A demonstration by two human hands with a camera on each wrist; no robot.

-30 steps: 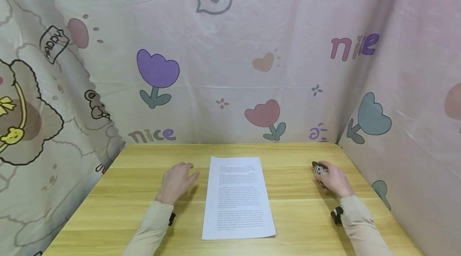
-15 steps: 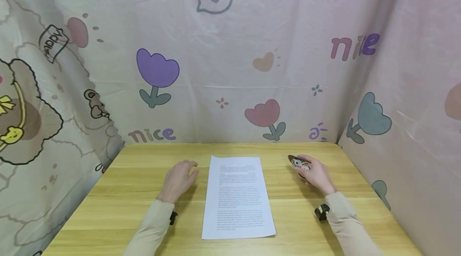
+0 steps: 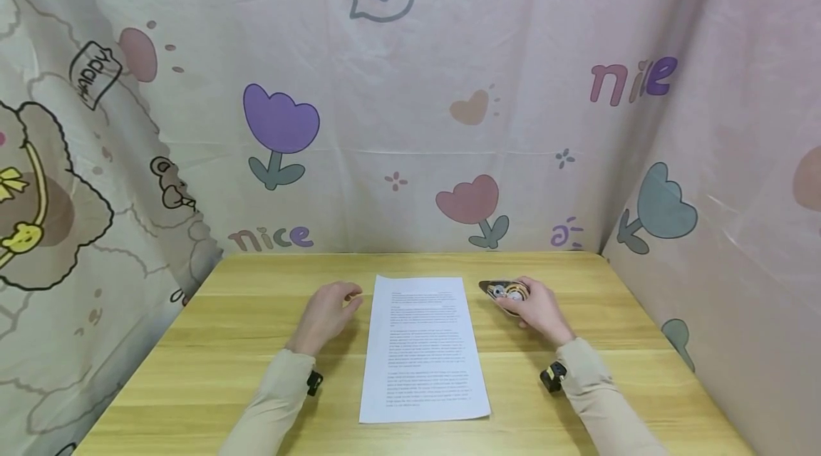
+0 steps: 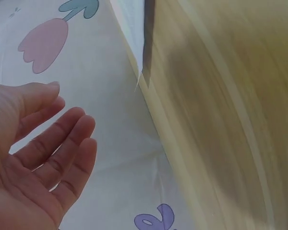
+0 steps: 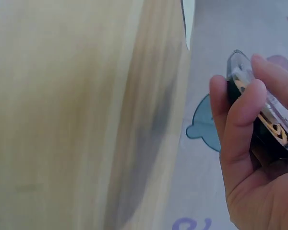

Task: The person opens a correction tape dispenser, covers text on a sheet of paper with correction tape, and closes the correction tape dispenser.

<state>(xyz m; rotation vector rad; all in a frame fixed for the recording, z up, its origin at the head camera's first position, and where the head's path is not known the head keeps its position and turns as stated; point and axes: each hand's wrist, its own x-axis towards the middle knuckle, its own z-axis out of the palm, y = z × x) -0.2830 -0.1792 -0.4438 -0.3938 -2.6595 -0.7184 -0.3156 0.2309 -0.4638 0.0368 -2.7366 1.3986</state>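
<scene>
A correction tape (image 3: 507, 291) with a clear case, a dark pointed end and small wheels showing inside is in my right hand (image 3: 536, 308). Thumb and fingers grip its sides, just right of the paper's upper right edge. In the right wrist view the correction tape (image 5: 264, 108) shows its clear top and black underside between the fingers. The sheet of printed paper (image 3: 423, 349) lies flat at the middle of the table. Left of it hovers my left hand (image 3: 326, 315), fingers loosely bent and holding nothing. From the left wrist, the same hand (image 4: 43, 153) appears with its palm bare.
The wooden table (image 3: 212, 370) reaches back to a patterned cloth (image 3: 385, 121), which also hangs along both sides. Each wrist wears a small black camera, such as the right one (image 3: 553, 376).
My right hand has carried the correction tape leftward from the table's right side to near the paper. The left hand has shifted slightly right, closer to the sheet. The paper stays put.
</scene>
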